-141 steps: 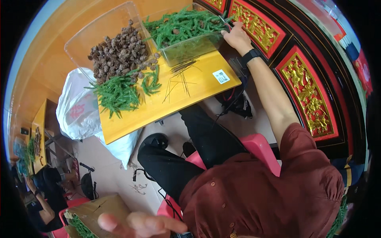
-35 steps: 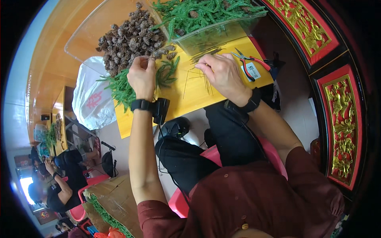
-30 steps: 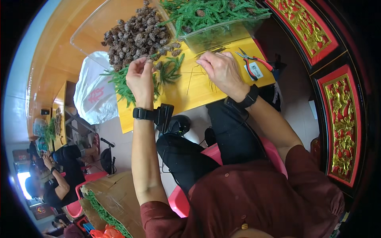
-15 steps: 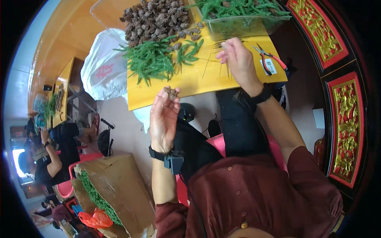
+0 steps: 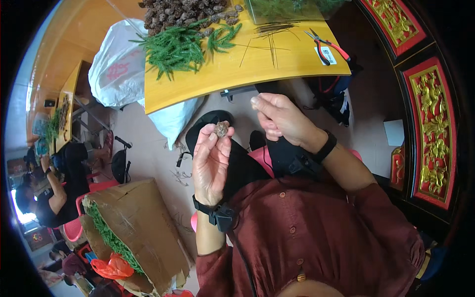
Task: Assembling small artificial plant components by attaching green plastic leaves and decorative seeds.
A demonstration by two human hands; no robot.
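Observation:
Over my lap, my left hand [image 5: 210, 161] is closed with a small brown pine cone [image 5: 221, 129] between thumb and fingertips. To its right, my right hand [image 5: 287, 120] is pinched shut, thumb against bent fingers; whatever it may hold is too thin to make out. Both hands are apart, on the near side of the yellow table [image 5: 208, 76]. Several thin dark wires [image 5: 272, 49] lie on the tabletop, some crossed. Red-and-black pliers [image 5: 327, 49] rest with open jaws over a white label at the right. Left of the wires are green artificial sprigs [image 5: 173, 52], with a pine cone heap [image 5: 183, 14] behind.
A clear plastic bin [image 5: 287, 14] of greenery stands at the table's back. White plastic bags [image 5: 116, 67] hang by its left end. An open cardboard box [image 5: 143, 222] with greenery and a red bag [image 5: 114, 267] is lower left. Another person [image 5: 54, 193] sits far left. Carved panels [image 5: 431, 133] line the right.
My right hand has come down and back from above the wires to over my lap. The left hand with its pine cone has shifted slightly right. The view has tilted nearer my body.

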